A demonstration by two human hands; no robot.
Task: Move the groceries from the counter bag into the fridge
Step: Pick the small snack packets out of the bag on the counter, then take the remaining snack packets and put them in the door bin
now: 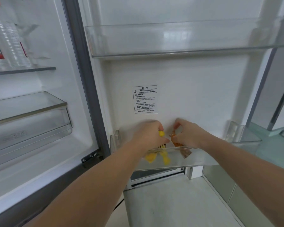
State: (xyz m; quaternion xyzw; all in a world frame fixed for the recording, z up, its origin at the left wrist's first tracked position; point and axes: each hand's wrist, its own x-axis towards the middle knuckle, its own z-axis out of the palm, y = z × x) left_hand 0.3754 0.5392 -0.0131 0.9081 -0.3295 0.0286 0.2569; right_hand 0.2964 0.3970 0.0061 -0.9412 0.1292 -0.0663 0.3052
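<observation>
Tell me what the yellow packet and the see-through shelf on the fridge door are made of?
The yellow packet, gripped by the left hand, looks like thin, shiny plastic wrap: its ends are crinkled and twisted. It is blurred, so this is a guess. The lower door shelf seems to be hard, clear, glossy plastic: you can see through its wall and its edges catch the light.

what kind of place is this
Probably a home kitchen, at an open fridge: clear door bins, a glass shelf holding bottles, and both hands lowering snack packets into the lower door bin.
</observation>
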